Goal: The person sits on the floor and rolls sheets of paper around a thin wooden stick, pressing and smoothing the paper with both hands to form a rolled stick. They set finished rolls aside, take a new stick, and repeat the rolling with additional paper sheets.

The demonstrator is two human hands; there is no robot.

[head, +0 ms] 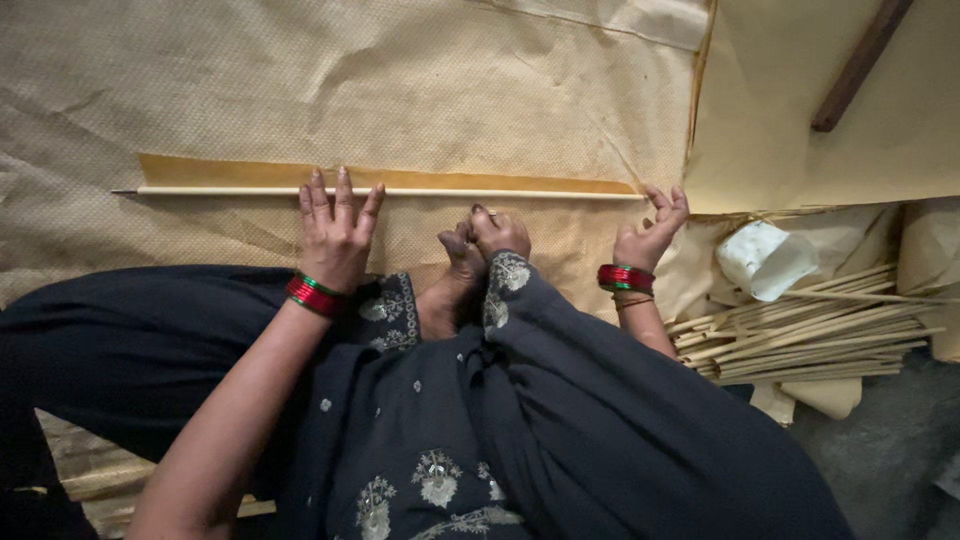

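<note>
On the floor sheet [300, 80], left hand [335, 228] lies flat, fingers spread on a long stick [400, 192] along a darker strip [250, 172]; right hand [652, 232] pinches its far end, apparently. Rolling step; both palms must press evenly. Spare sticks [810, 335] lie right.

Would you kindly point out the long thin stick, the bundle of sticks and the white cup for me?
long thin stick [450, 192], head view, bare mid-length between the two hands.
bundle of sticks [810, 340], head view, middle of the pile at right.
white cup [765, 258], head view, on its crumpled side wall.
</note>
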